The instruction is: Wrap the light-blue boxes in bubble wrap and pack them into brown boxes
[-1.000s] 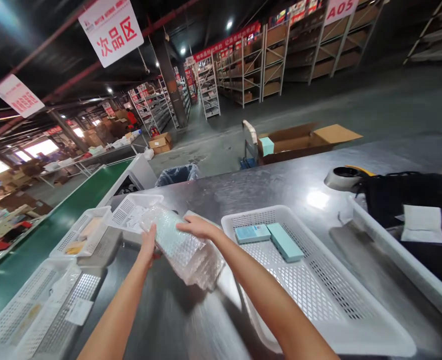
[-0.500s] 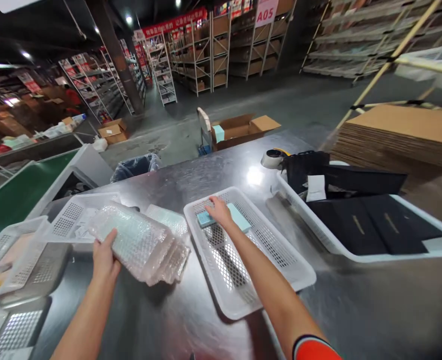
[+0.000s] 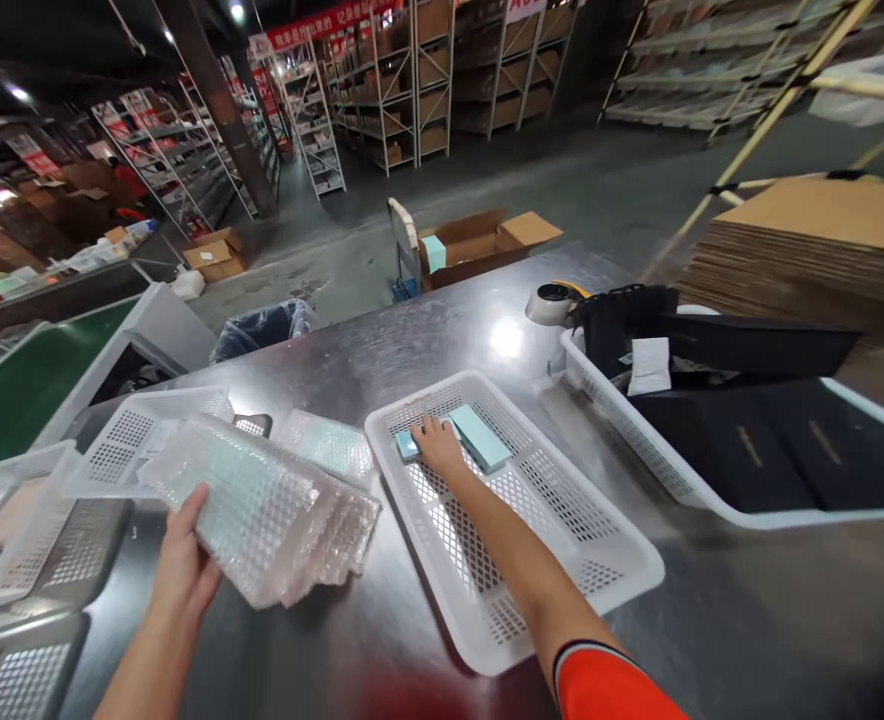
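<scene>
Two white baskets at far left: the outer one (image 3: 59, 470) is cut by the frame edge, and the second (image 3: 119, 430) is partly covered in view by the bundle's upper end; can't tell if they touch. Left hand (image 3: 183, 560) grasps a fanned bundle of bubble-wrap sleeves (image 3: 251, 515) by its near left edge, tilted over the table. Behind it, another bubble-wrapped piece (image 3: 329, 443) lies flat. The bundle's right end comes just beside the wall of a large white basket (image 3: 599, 595), a narrow gap in view. Right hand (image 3: 442, 445) reaches over that basket's left wall, fingers over a small blue box (image 3: 407, 445); grip on it can't be told. A longer teal box (image 3: 491, 445) lies just right of the hand; the basket's near half shows bare mesh. Right of it, a wide strip of metal, then a tray (image 3: 682, 490) of black items (image 3: 712, 440), a tape roll (image 3: 552, 302) near its far corner. Surface: shiny steel table (image 3: 412, 350), bright glare spot. Room: green conveyor (image 3: 29, 365) left, lined bin (image 3: 262, 328) and open carton (image 3: 472, 265) past the far edge, shelving (image 3: 434, 90) behind, stacked cardboard (image 3: 809, 245) right.
</scene>
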The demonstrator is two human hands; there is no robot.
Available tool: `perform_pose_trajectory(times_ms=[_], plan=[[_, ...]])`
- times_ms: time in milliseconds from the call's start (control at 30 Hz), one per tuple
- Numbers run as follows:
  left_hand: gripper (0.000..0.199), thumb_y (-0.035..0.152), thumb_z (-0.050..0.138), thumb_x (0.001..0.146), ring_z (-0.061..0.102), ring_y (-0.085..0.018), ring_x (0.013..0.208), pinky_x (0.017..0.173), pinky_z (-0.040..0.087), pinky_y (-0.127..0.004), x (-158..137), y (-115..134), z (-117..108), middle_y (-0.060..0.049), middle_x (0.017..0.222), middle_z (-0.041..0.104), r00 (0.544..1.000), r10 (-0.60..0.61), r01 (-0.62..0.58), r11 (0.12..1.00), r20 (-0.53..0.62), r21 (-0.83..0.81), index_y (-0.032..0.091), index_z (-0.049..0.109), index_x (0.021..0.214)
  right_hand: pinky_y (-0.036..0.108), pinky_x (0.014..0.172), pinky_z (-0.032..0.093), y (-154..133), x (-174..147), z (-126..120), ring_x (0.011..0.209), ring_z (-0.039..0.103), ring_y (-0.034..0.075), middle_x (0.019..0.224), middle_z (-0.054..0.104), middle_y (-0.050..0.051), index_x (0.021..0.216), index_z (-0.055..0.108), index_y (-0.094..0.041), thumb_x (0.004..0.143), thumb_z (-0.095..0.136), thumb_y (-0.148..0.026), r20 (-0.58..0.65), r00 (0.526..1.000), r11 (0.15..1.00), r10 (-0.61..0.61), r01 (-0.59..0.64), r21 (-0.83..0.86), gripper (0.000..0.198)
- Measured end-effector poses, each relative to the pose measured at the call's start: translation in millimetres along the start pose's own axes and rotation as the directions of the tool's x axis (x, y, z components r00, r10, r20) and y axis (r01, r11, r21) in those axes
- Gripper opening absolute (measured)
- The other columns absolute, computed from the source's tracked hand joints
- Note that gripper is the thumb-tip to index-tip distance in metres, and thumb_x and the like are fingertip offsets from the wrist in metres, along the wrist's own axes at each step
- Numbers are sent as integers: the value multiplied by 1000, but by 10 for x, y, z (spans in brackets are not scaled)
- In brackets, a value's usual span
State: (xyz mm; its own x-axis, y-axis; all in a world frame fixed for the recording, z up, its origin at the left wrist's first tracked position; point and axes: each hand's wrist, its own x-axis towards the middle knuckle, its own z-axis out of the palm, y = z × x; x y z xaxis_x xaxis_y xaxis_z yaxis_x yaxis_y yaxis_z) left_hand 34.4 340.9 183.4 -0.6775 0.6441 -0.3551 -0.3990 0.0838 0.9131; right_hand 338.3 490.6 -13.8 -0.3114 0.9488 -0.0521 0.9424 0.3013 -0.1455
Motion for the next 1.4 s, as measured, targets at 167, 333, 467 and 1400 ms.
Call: perform_pose_trajectory(times_ms=[167,333,467,1400], plan=[[24,16,58,88,65,-13,77,89,58,-29,-13,-8,1,0,86,69,1000,20,-20,1000,8,9,19,68,110,44,91,36,56,-249,64,101,56,34,111,63,23,116,63,-7,86,65,-33,-31,987,984,159,-161,-76,39],[26,18,60,88,64,-13,82,88,57,-25,-32,-10,30,-1,93,69,1000,27,-27,998,0,56,20,68,112,57,106,24,263,-327,128,130,39,41,141,48,27,124,60,-11,90,60,-35,-154,941,947,301,-314,-66,41],[26,21,59,89,64,-14,85,90,57,-27,-26,-26,-6,-1,96,69,999,48,-49,996,10,74,22,68,113,64,109,16,405,-293,161,142,25,43,155,35,22,130,57,-17,89,62,-40,-139,935,944,325,-314,100,47],[33,33,66,83,61,-15,89,90,55,-24,21,-72,-68,2,102,68,993,90,-101,982,76,159,27,67,115,55,100,26,341,-329,10,127,39,42,151,30,22,157,19,-29,76,71,-44,145,797,800,586,-598,53,97]])
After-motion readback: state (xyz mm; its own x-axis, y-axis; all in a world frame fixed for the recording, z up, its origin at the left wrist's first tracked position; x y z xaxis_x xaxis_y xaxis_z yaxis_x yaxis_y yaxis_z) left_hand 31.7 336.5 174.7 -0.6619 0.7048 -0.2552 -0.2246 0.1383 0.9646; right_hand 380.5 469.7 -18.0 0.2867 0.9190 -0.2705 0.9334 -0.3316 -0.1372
